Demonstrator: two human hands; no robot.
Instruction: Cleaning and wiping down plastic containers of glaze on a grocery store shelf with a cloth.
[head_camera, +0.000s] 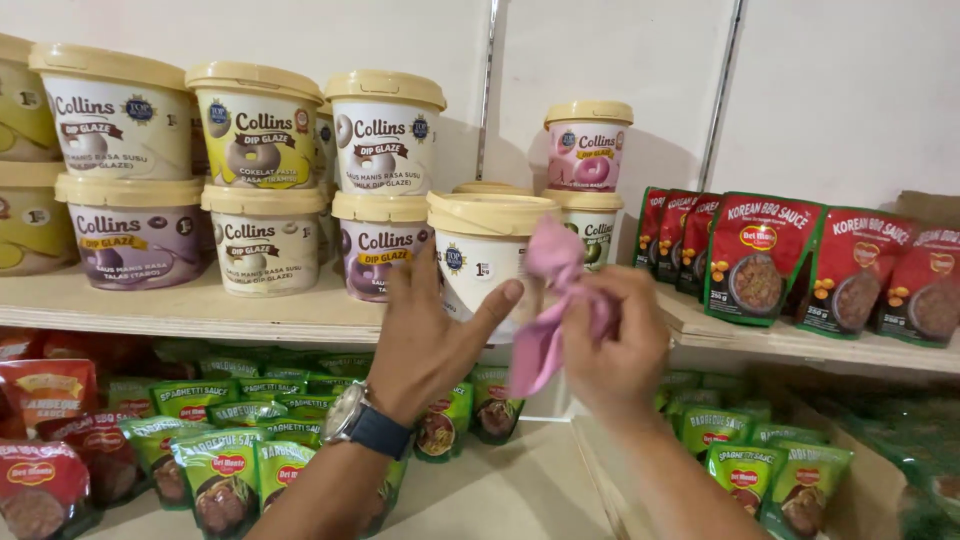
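Observation:
My left hand (430, 340), with a watch on its wrist, grips a cream-lidded white tub (485, 250) just above the front edge of the upper shelf, thumb across its front. My right hand (615, 345) is shut on a pink cloth (550, 300), which presses against the right side of that tub and hangs down below it. Both hands are raised in front of the shelf, close together.
Stacked tubs (260, 180) with cream lids fill the wooden upper shelf (200, 310) to the left and behind. Red sauce pouches (760, 260) stand on the shelf at right. Green pouches (230, 450) and red pouches (40, 480) lie on the lower shelf.

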